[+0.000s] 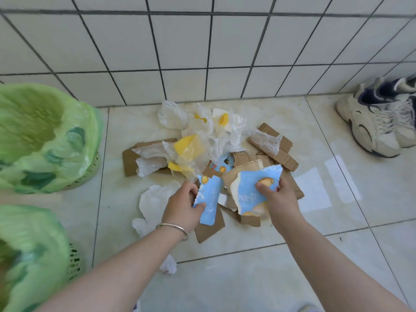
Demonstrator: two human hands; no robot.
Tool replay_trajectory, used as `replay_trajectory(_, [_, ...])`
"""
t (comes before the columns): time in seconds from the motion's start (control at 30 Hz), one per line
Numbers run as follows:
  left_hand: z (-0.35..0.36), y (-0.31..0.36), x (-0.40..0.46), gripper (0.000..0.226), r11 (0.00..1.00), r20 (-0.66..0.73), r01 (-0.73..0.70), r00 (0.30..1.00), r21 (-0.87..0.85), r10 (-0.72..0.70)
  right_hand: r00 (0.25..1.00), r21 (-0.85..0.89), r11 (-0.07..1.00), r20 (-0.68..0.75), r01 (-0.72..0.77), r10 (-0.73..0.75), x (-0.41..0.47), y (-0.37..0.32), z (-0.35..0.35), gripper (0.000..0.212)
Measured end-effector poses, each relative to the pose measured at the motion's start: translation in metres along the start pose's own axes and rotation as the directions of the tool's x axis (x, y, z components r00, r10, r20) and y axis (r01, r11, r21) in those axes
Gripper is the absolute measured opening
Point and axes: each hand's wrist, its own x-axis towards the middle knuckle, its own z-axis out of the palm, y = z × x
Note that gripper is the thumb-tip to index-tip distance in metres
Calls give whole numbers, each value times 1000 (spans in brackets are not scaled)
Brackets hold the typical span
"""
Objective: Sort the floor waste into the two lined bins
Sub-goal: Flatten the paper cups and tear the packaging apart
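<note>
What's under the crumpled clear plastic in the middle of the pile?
Brown cardboard pokes out at the left edge of the clear plastic, and yellow pieces show through it. Anything deeper is covered.

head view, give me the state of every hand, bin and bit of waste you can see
left hand: shut on narrow blue carton piece
right hand: shut on wide blue carton piece
far bin: lined green, open
near bin: lined green, contents blurred
brown cardboard scraps: torn, on floor
clear plastic bags: crumpled, piled by wall
white tissue: crumpled, on floor
sneakers: by wall, untouched
</note>
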Motion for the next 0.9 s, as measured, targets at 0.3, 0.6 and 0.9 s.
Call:
replay_trajectory(0.3, [-134, 34, -74, 60, 973, -246, -122, 966, -194, 72, 952, 33, 998, 299, 61, -68, -108, -78, 73, 20])
replay_trajectory(0.6, [-235, -22, -162, 57, 969, -520, -11, 845, -248, -124, 842, -9, 988, 524, 155, -128, -221, -94, 186, 19])
replay_trajectory(0.9, [-289, -117, -205, 40, 908, -620, 217, 672, -358, -405, 713, -285, 859, 691, 424, -123, -282, -47, 288, 12])
